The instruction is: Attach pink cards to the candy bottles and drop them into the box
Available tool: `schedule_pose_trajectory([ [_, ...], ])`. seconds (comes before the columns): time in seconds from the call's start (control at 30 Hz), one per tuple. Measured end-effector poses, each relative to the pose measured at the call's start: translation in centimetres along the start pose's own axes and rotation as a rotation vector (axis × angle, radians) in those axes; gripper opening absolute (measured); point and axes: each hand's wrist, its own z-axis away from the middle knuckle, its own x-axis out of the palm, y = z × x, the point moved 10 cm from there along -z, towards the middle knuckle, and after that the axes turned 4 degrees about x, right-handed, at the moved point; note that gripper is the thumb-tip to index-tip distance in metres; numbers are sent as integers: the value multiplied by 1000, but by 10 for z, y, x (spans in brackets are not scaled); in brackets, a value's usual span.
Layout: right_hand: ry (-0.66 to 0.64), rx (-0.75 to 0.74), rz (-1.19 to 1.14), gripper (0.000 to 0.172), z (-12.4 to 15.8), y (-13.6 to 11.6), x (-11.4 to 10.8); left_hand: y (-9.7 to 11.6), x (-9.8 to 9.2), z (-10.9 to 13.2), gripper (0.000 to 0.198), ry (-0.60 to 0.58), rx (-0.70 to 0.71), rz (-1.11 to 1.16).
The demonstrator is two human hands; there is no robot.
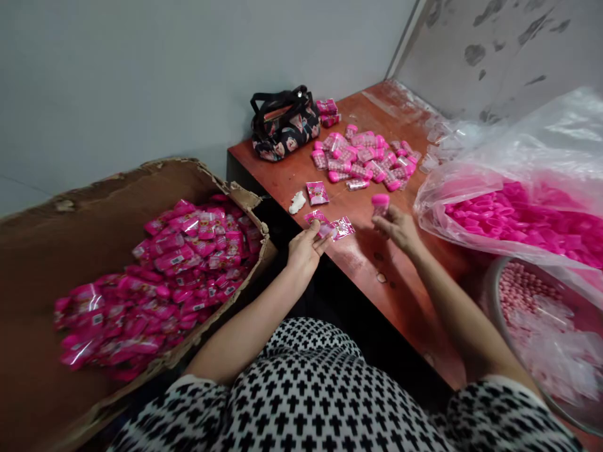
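Note:
My left hand (304, 250) is at the table's near edge, its thumb and fingers closed on a small pink printed packet (315, 217). Just right of its fingertips is a shiny pink and clear packet (343, 228); I cannot tell whether the two touch. My right hand (399, 229) grips a small clear bottle with a pink cap (380, 204), held upright above the table. Another pink packet (317, 193) lies flat farther back, beside a crumpled white scrap (297, 202).
A pile of pink-capped bottles (362, 156) covers the back of the reddish table (362, 257). A floral handbag (286, 125) stands behind. At right are a plastic bag of pink caps (509, 210) and a basin (494, 301) of pink beads. A cardboard box (42, 251) at left holds many pink packets (183, 270).

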Motion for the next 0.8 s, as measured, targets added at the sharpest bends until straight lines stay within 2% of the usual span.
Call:
schedule_pose_trajectory([
  [0.1, -114, 91, -345, 27, 51, -23, 52, -5, 4, 1, 24, -15, 3, 7],
  [0.17, -114, 161, -397, 26, 72, -31, 72, -5, 7, 3, 27, -21, 18, 12],
  [0.23, -92, 189, -370, 29, 84, -32, 82, -5, 9, 5, 28, -33, 34, 22],
  [0.33, -91, 200, -338, 31, 90, -30, 92, -7, 14, 9, 28, -64, 51, 14],
  [0.5, -108, 228, -419, 27, 92, -27, 98, -6, 23, 18, 32, -148, 87, -85],
  [0.67, -191, 215, -525, 27, 95, -29, 102, 2, 37, 26, 36, -327, 149, -275],
  [0.8, -140, 187, -469, 27, 94, -29, 97, -1, 45, 30, 37, -429, 137, -343],
])
